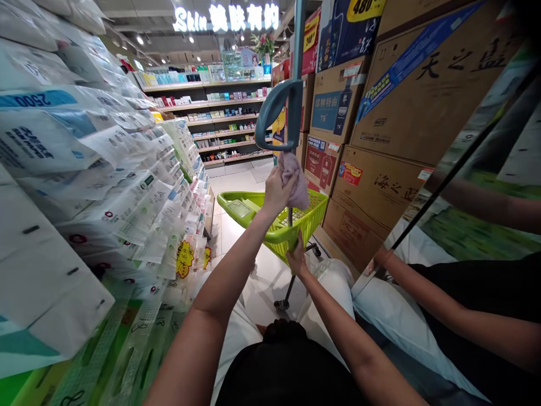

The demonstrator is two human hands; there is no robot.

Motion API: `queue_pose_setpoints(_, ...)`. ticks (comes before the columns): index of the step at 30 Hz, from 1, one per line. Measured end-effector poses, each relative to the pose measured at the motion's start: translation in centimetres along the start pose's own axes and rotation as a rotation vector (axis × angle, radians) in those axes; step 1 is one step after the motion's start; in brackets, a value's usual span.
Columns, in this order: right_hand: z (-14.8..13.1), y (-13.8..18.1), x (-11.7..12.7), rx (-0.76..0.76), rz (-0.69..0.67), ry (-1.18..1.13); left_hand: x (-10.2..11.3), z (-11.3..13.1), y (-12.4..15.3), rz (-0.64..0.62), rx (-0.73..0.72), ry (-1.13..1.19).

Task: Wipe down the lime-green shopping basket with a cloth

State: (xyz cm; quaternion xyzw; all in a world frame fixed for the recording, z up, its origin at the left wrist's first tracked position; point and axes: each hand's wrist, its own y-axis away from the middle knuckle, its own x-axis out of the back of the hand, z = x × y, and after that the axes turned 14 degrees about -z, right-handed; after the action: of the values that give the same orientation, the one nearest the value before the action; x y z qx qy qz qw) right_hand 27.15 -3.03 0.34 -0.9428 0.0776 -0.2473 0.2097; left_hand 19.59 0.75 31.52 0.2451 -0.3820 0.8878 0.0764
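A green shopping cart (315, 217) with a plastic basket stands in front of me on castors. Its grey upright pole carries a loop handle (295, 113) at the top. My left hand (276, 190) is closed round a pinkish-purple cloth (295, 180), which it presses against the pole just below the handle. My right hand (297, 256) grips the near rim of the green basket, with most of its fingers hidden behind the rim. A flat panel (240, 208) sits on the basket's left end.
Stacked packs of tissue paper (127, 203) line my left side. Tall piles of cardboard boxes (376, 186) stand on the right, beside a reflecting surface (477, 186). Shelves of small products (228, 118) close off the far end of the aisle's pale floor (234, 179).
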Motion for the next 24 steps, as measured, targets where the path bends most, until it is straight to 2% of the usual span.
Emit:
queue_pose_setpoints(5,1.1,0.1,-0.2,-0.014,0.015,-0.015,-0.6,-2.7,5.3,-0.260,0.149,-0.101)
queue_pose_setpoints(7,1.6,-0.1,-0.3,-0.009,0.011,-0.010,0.3,-3.4,6.1,-0.278,0.182,-0.090)
queue_pose_setpoints(8,1.8,-0.2,-0.4,-0.010,0.005,-0.005,1.1,-3.6,6.0,-0.205,0.208,-0.065)
queue_pose_setpoints(9,1.9,-0.2,-0.4,-0.014,-0.002,-0.001,2.0,-3.8,5.5,-0.075,0.241,-0.033)
queue_pose_setpoints(12,2.0,-0.5,-0.6,-0.029,-0.015,-0.001,4.5,-3.8,3.2,0.394,0.311,0.048)
queue_pose_setpoints(13,1.9,-0.5,-0.7,-0.033,-0.015,-0.006,4.8,-3.7,2.6,0.484,0.313,0.064)
queue_pose_setpoints(14,1.8,-0.6,-0.8,-0.039,-0.012,-0.012,4.7,-3.4,2.2,0.517,0.311,0.083)
queue_pose_setpoints(16,1.7,-0.6,-1.1,-0.050,0.001,-0.022,3.4,-2.8,2.6,0.436,0.303,0.139)
queue_pose_setpoints(19,1.8,-0.5,-1.5,-0.037,0.025,-0.033,0.0,-1.9,4.7,0.174,0.271,0.205)
queue_pose_setpoints(21,1.9,-0.6,-1.7,-0.024,0.027,-0.040,-1.9,-1.5,6.0,0.100,0.232,0.188)
queue_pose_setpoints(24,2.0,-0.7,-1.7,-0.035,0.023,-0.037,-2.7,-1.4,5.9,0.045,0.176,0.161)
